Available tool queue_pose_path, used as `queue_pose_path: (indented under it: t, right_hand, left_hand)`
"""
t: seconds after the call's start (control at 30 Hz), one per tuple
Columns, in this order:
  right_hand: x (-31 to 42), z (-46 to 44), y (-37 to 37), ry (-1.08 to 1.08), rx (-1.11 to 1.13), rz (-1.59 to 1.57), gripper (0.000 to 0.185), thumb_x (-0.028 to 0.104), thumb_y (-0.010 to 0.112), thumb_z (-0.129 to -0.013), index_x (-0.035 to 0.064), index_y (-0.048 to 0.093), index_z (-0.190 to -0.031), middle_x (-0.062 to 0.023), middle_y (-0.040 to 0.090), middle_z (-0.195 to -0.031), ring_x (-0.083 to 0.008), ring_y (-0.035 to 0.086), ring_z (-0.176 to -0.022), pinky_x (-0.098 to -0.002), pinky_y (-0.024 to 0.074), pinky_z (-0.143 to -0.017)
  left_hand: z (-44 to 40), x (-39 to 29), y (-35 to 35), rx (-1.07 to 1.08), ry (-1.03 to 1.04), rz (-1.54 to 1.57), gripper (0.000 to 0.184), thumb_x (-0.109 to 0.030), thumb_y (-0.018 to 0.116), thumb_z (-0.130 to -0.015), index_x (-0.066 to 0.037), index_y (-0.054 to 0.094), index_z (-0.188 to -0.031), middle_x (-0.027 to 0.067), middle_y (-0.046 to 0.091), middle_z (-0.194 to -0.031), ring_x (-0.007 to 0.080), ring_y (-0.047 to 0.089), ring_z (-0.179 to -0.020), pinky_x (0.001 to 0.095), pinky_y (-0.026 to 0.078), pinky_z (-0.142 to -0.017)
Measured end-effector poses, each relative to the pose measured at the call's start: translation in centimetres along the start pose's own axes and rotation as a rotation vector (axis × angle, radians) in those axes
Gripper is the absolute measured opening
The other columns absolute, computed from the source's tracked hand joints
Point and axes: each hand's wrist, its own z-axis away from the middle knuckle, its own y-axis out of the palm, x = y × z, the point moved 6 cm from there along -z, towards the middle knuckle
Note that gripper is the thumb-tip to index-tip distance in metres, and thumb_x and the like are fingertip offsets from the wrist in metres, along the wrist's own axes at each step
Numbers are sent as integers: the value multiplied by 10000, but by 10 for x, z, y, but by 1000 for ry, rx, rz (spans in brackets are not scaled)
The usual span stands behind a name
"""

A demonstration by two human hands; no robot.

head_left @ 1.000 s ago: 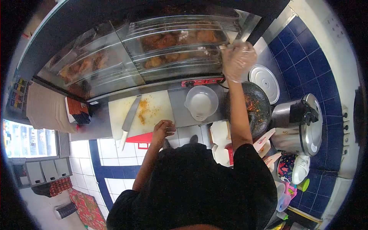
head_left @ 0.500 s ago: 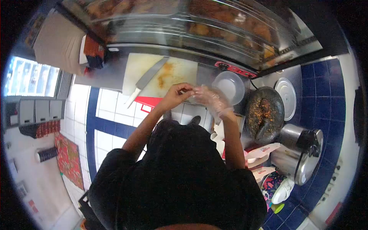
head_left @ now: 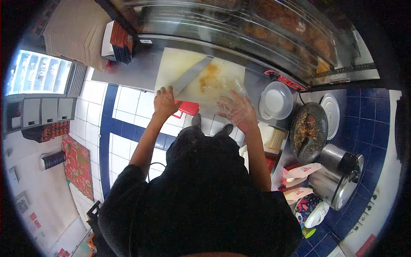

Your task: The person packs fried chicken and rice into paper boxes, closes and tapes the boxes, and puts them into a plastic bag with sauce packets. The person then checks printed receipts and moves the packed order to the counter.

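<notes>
A large kitchen knife [head_left: 192, 74] lies slantwise on a pale, orange-stained cutting board [head_left: 176, 64]. Bare and with curled fingers, my left hand [head_left: 165, 103] is closed over the knife's handle at the board's near left edge; the handle is hidden under it. My right hand [head_left: 240, 112] wears a clear plastic glove [head_left: 229, 107] whose loose fingertips stick out past my own. Its fingers are spread, over the board's near right corner, and I see nothing held in them.
Right of the board stand a clear plastic tub [head_left: 277, 102], a stone mortar [head_left: 303, 143] with crumbly orange food and a steel pot [head_left: 338, 180]. Behind runs a glass food display [head_left: 192, 32]. Stacked cardboard [head_left: 75, 36] is at left; something red [head_left: 188, 107] hangs below the board.
My hands, together at the glove before, have moved apart. The left has gone to the knife's handle; the gloved right has spread its fingers. The view has shifted left.
</notes>
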Motion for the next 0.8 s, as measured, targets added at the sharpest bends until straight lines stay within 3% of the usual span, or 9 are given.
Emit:
queue_pose_path:
  t: [0.2, 0.37, 0.47, 0.5, 0.53, 0.63, 0.67, 0.73, 0.8]
  right_hand:
    - [-62, -58, 13, 251, 128, -167, 596, 512, 304, -1039, 102, 410, -1457, -251, 436, -1478, -432, 420, -1360, -669, 309, -1090]
    - [-122, -175, 50, -49, 129, -111, 618, 590, 356, -1006, 41, 561, -1202, -160, 626, -1081, -327, 609, -1043, -511, 489, -903]
    - [-179, -290, 40, -287, 325, -442, 543, 519, 321, -1034, 51, 594, -1064, -124, 661, -902, -291, 644, -826, -475, 534, -776]
    - [-195, -305, 33, -184, 59, -466, 506, 495, 364, -1019, 50, 602, -1052, -125, 649, -860, -265, 631, -790, -450, 525, -724]
    - [-196, -291, 26, -297, -440, -243, 472, 457, 416, -996, 38, 631, -1025, -111, 649, -828, -242, 628, -761, -422, 519, -693]
    - [-146, -187, 36, -350, -43, 886, 384, 366, 467, -1010, 37, 663, -988, -95, 663, -833, -214, 644, -751, -387, 532, -706]
    - [-141, -150, 33, -311, 77, 866, 356, 332, 483, -1012, 30, 668, -983, -89, 667, -835, -206, 648, -752, -375, 534, -701]
    - [-126, -50, 5, -226, -12, 246, 272, 256, 525, -1001, 20, 659, -1008, -84, 666, -844, -194, 657, -767, -347, 545, -688]
    - [-94, 53, -43, -475, -308, 533, 228, 194, 558, -972, -4, 652, -1036, -69, 666, -857, -185, 673, -800, -326, 566, -691]
  left_hand:
    - [-4, 31, -13, 410, -119, -146, 432, -307, 694, -768, -18, 589, -1071, 244, 696, -970, 393, 700, -920, 467, 565, -817]
    - [-12, 14, -59, 533, 34, -27, 430, -383, 702, -796, -11, 643, -1003, 251, 692, -977, 413, 671, -946, 500, 531, -847]
    - [-23, 35, -36, 495, 163, -23, 417, -344, 747, -798, -14, 589, -997, 252, 683, -966, 436, 655, -934, 503, 524, -816]
    - [-26, 42, -26, 440, 174, -68, 398, -323, 747, -798, -15, 589, -996, 255, 680, -967, 440, 653, -933, 502, 524, -811]
    - [-27, 51, -17, 377, 177, -109, 379, -301, 746, -799, -17, 589, -994, 258, 677, -968, 444, 652, -933, 501, 525, -807]
    - [-24, 56, -1, 278, 237, -90, 354, -275, 753, -795, -26, 594, -990, 238, 677, -963, 446, 646, -908, 511, 524, -795]
    - [-24, 64, 6, 291, 296, -139, 357, -281, 753, -796, -26, 598, -992, 230, 676, -978, 445, 644, -901, 509, 524, -788]
    - [-29, 78, 19, 180, 319, -201, 386, -309, 753, -802, -8, 594, -984, 212, 661, -1005, 430, 643, -889, 505, 517, -767]
    - [-30, -23, -31, 109, 262, -147, 350, -263, 717, -852, 21, 594, -1015, 188, 642, -990, 398, 638, -872, 451, 526, -749]
